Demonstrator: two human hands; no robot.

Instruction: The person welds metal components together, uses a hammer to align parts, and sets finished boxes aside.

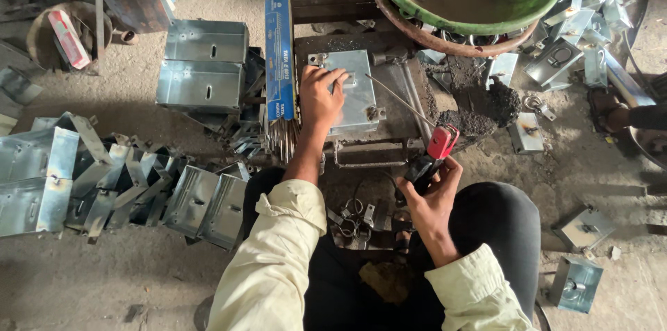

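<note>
Holding the galvanised metal box (354, 91) flat on the dark work stand (389, 122), my left hand (321, 95) lies over its left part with the fingers curled onto the top face and pressing down, not pinching anything. My right hand (432, 195) is wrapped tight around the red-jawed electrode holder (434, 154), fingers closed on its handle, and the thin welding rod (403, 102) runs up and left from the clamp with its tip just above the box's right edge, near a small tab. I judge this as the lining-up step before a tack: the box is seated, the rod poised but apparently not touching. The next move, as I read it, calls for a steady left-hand press and a small, controlled dip of the rod tip to the joint.
</note>
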